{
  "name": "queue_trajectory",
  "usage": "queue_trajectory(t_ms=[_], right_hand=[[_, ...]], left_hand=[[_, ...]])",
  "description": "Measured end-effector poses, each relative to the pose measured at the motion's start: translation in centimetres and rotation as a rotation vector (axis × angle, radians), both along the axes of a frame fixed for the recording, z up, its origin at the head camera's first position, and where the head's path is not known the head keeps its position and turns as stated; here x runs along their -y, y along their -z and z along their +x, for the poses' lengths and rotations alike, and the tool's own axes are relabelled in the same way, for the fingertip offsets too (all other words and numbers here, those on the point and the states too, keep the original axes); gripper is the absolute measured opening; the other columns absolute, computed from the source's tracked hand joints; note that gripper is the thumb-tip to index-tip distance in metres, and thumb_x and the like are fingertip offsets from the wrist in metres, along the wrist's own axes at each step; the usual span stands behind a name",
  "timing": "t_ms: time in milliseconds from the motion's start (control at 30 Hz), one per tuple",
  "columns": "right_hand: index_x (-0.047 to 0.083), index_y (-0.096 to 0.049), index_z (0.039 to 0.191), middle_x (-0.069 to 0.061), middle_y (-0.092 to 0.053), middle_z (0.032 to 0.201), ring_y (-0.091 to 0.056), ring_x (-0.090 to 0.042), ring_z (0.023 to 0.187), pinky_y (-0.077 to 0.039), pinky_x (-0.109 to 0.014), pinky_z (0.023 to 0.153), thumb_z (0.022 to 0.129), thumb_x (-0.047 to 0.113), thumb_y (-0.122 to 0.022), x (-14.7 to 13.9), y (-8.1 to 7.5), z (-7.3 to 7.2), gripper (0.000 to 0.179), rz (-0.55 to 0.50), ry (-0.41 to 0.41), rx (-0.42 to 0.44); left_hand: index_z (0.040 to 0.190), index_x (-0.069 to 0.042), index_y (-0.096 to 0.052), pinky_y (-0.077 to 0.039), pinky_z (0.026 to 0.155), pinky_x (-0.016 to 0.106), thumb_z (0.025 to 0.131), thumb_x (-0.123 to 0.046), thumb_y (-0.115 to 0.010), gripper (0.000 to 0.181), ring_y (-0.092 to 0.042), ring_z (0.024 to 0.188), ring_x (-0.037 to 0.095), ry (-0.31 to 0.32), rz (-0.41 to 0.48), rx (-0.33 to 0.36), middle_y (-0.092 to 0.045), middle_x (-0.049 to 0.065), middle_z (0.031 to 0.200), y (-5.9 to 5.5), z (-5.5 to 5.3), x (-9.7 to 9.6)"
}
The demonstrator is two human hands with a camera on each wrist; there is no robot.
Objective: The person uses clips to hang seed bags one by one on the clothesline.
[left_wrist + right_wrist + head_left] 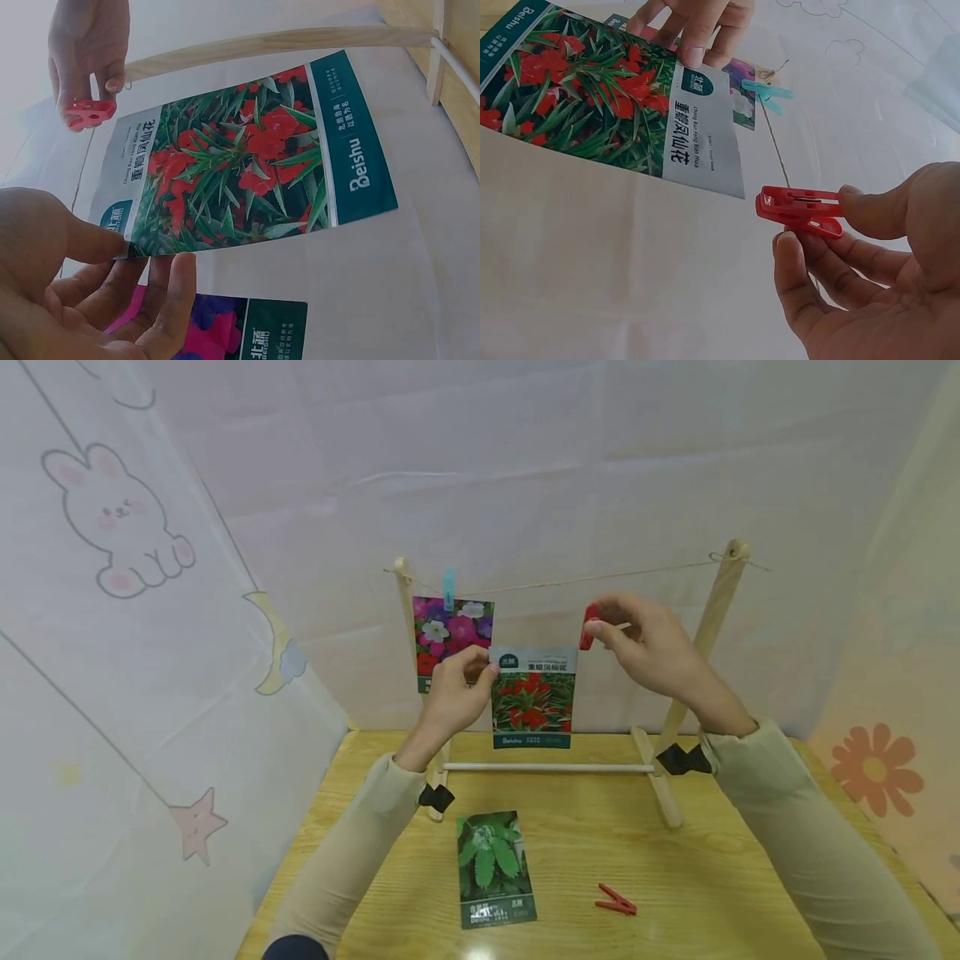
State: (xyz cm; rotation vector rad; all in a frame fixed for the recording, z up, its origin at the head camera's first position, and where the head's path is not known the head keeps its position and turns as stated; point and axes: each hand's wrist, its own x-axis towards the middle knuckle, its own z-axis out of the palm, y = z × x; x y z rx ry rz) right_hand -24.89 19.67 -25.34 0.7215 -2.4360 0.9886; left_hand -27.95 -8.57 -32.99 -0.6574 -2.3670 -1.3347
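My left hand (455, 695) pinches the upper left edge of a seed packet (533, 703) with red flowers, holding it upright below the string (570, 582). In the left wrist view, the thumb lies on the front of the packet (240, 157) with fingers behind it. To the right, my right hand (651, 647) pinches a red clothespin (799, 208) between thumb and fingers. The clothespin is near the packet's upper right corner, apart from it. A blue clothespin (449, 588) holds a petunia-like flower packet (459, 631) on the string, partly hidden by my left hand.
The string runs between two wooden posts (722, 589) of a stand with a white crossbar (547, 767). On the wooden table (390, 868) lie a green-leaf seed packet (495, 870) and another red clothespin (617, 900). A printed cloth (315, 527) hangs behind.
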Motion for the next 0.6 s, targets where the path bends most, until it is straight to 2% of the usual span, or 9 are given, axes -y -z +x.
queue_trajectory(t_ms=[300, 467, 600], right_hand=[[0.0, -0.066, 0.133, -0.02, -0.073, 0.122, -0.072, -0.034, 0.097, -0.051, -0.015, 0.077, 0.111, 0.019, -0.06, 0.1, -1.0, -0.9, 0.029, -0.004, 0.032, 0.036], [0.001, -0.064, 0.138, -0.021, -0.071, 0.127, -0.072, -0.037, 0.102, -0.051, -0.017, 0.078, 0.112, 0.023, -0.058, 0.0, -1.5, -1.1, 0.035, -0.01, 0.037, 0.066], [0.003, -0.066, 0.135, -0.019, -0.072, 0.125, -0.069, -0.035, 0.1, -0.049, -0.017, 0.077, 0.112, 0.025, -0.059, 0.0, -1.8, -1.4, 0.033, -0.021, 0.047, 0.049]], left_hand=[[0.115, -0.005, -0.074, -0.057, 0.078, 0.039, 0.107, -0.016, -0.066, 0.016, -0.073, 0.085, 0.024, -0.008, 0.018, -0.032, -0.082, 0.01, 0.099, -0.8, -0.5, -0.4], [0.116, -0.004, -0.074, -0.059, 0.08, 0.04, 0.107, -0.015, -0.066, 0.017, -0.074, 0.088, 0.024, -0.013, 0.029, -0.038, -0.082, 0.011, 0.102, -1.1, -0.8, -0.5], [0.118, -0.003, -0.074, -0.06, 0.081, 0.043, 0.107, -0.015, -0.066, 0.019, -0.075, 0.089, 0.025, -0.017, 0.025, -0.052, -0.082, 0.012, 0.104, -1.5, -0.9, -0.6]])
